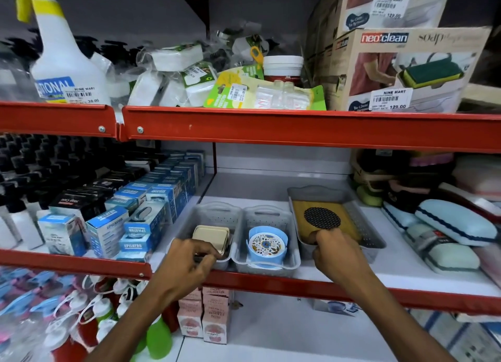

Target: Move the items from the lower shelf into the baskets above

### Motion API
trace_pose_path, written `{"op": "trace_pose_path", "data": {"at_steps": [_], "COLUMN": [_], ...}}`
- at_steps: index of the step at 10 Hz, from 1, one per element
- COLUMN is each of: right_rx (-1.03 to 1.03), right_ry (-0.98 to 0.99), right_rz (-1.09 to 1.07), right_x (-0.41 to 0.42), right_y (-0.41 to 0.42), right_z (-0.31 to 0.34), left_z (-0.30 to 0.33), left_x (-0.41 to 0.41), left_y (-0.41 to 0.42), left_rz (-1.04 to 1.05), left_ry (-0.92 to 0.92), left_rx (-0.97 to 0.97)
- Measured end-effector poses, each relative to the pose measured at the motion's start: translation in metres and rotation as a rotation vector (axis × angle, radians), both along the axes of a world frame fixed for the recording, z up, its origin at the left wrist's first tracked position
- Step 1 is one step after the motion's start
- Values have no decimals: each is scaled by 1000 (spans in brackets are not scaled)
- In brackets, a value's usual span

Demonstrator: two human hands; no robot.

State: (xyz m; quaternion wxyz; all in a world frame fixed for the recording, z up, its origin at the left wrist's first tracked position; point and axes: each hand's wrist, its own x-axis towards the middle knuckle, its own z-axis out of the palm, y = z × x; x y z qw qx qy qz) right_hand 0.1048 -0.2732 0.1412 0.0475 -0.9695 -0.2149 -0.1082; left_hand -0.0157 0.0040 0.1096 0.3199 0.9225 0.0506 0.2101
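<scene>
Three grey perforated baskets stand on the middle shelf. The left basket (214,212) holds beige square items (211,235). My left hand (187,264) grips a small dark item at this basket's front rim. The middle basket (267,264) holds a blue round item with a floral top (267,244). In the larger right basket (363,220) lies a yellow wooden board with a black perforated disc (322,218). My right hand (334,253) is closed on the near end of that board. On the lower shelf stand pink boxes (203,318).
Blue epilator boxes (135,220) and black bottles fill the shelf left of the baskets. Pale blue cases (458,223) lie to the right. A red shelf lip (298,283) runs in front of the baskets. Spray bottles and cartons crowd the top shelf; bottles stand on the lower left.
</scene>
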Motion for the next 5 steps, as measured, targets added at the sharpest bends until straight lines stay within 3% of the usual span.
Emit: {"op": "trace_pose_path", "data": {"at_steps": [4,5], "right_rx": [-80,-10], "right_ry": [93,132], "right_rz": [116,120], "right_x": [-33,-36], "right_y": [-14,-20], "right_z": [7,9], "left_z": [-1,3], "left_x": [3,0], "left_y": [-2,-10], "left_rz": [-2,-21], "left_ry": [-55,-102], "left_rx": [14,9]}}
